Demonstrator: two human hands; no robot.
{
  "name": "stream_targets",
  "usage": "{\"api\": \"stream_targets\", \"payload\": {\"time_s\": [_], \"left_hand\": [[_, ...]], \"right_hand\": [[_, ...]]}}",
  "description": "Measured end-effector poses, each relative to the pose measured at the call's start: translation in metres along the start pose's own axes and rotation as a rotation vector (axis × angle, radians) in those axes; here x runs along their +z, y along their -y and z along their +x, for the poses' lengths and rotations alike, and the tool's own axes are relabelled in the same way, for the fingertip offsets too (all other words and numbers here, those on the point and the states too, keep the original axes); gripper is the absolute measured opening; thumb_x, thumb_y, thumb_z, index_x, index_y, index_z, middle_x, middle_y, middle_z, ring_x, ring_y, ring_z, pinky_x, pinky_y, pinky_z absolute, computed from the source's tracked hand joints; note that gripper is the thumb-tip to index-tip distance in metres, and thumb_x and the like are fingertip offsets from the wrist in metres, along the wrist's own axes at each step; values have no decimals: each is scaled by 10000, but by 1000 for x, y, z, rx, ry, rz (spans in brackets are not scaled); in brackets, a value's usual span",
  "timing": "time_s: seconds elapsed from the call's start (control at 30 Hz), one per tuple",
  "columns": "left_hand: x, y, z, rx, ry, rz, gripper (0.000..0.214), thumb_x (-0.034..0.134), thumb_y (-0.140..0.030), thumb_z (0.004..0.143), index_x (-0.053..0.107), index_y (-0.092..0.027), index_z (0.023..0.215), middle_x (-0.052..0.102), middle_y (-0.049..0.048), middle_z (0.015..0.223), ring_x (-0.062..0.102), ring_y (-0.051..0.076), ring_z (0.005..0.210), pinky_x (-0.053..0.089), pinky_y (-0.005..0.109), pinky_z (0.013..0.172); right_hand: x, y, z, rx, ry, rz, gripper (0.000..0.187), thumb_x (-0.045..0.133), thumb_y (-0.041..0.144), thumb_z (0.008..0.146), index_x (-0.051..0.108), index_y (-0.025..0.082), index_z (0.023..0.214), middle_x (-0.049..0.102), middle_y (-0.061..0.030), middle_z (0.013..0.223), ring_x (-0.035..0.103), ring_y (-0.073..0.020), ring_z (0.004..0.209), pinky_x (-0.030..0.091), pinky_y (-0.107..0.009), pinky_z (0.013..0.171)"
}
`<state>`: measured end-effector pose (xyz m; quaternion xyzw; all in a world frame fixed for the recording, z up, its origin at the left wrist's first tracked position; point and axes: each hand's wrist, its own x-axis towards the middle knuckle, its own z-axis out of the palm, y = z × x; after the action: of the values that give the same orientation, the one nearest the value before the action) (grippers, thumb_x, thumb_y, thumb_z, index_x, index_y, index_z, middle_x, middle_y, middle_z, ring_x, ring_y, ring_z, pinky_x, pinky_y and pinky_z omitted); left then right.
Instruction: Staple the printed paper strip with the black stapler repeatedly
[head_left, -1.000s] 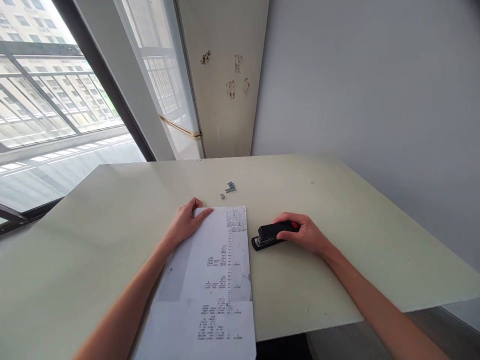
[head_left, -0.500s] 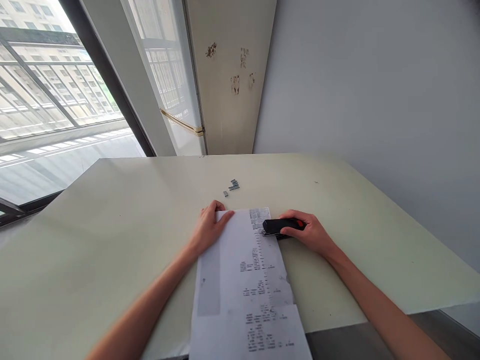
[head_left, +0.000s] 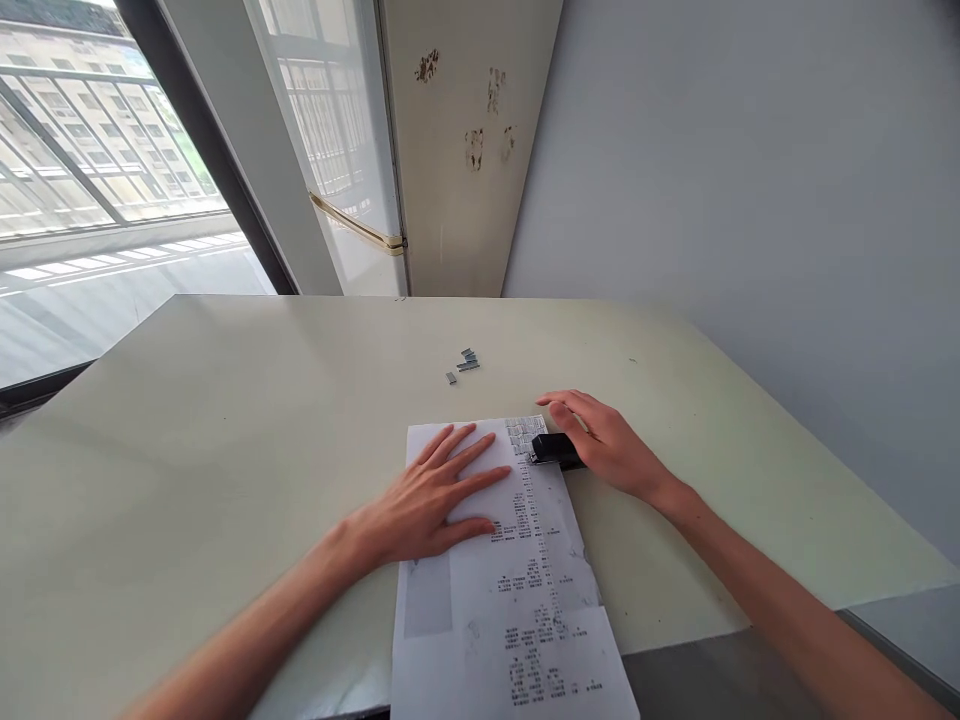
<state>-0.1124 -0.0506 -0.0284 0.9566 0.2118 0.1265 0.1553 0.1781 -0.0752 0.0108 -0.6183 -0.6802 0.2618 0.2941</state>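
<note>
Spread flat, my left hand point(head_left: 442, 490) lies on the printed white paper point(head_left: 457, 660), fingers apart over its upper left part. The paper stretches toward me and past the table's near edge. A black stapler point(head_left: 551, 449) sits at the paper's upper right edge, its front end over the printed strip. On the stapler's rear part rests the heel of my right hand point(head_left: 600, 440), fingers stretched forward rather than wrapped round it. The hand hides the stapler's back end. Whether a staple is in the paper cannot be seen.
Several small strips of staples point(head_left: 468, 360) lie on the pale table point(head_left: 262, 430) beyond the paper. Behind the table stand a fridge-like cabinet point(head_left: 457, 220) with a gold handle and a grey wall point(head_left: 712, 180). A large window point(head_left: 97, 170) is at left.
My left hand has moved from the paper's upper left corner to lie flat on it. My right hand has loosened its grip on the stapler and now rests over it with fingers extended.
</note>
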Motion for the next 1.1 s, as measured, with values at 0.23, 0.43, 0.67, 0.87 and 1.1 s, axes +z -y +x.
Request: {"api": "stream_targets", "payload": {"time_s": [0.23, 0.43, 0.67, 0.87, 1.1], "left_hand": [[-5, 2, -9, 2, 6, -13, 586, 552, -552, 1035, 451, -388, 1589, 207, 12, 1743, 159, 367, 1610, 172, 618, 1305], [1, 0, -7, -4, -12, -36, 570, 552, -547, 1039, 463, -394, 1581, 226, 4, 1740, 168, 360, 1609, 164, 608, 1312], [5, -2, -5, -3, -19, -31, 554, 533, -558, 1043, 506, -357, 1559, 242, 31, 1735, 170, 356, 1611, 185, 605, 1308], [6, -3, -4, -7, -25, -71, 534, 549, -542, 1040, 534, -358, 1541, 254, 24, 1731, 182, 357, 1608, 173, 596, 1316], [8, -3, -3, 10, -50, -97, 537, 568, -542, 1031, 533, -370, 1538, 251, 4, 1732, 183, 356, 1608, 177, 588, 1317]], "right_hand": [[11, 9, 13, -11, 110, -130, 549, 252, 635, 1084, 702, 329, 1160, 739, -45, 1210, 632, -284, 1239, 516, -410, 978], [13, 15, 11, 43, 130, -217, 567, 228, 624, 1088, 705, 328, 1014, 747, -30, 1166, 653, -290, 1196, 517, -391, 907], [16, 15, 10, 46, 135, -231, 569, 225, 619, 1090, 699, 320, 986, 760, -31, 1141, 660, -292, 1181, 508, -388, 881], [18, 17, 10, 59, 154, -264, 568, 228, 621, 1085, 705, 322, 1007, 749, -27, 1232, 645, -314, 1231, 513, -422, 905], [20, 18, 9, 31, 136, -284, 553, 248, 617, 1083, 728, 343, 1109, 751, -17, 1258, 640, -322, 1261, 523, -435, 929]]}}
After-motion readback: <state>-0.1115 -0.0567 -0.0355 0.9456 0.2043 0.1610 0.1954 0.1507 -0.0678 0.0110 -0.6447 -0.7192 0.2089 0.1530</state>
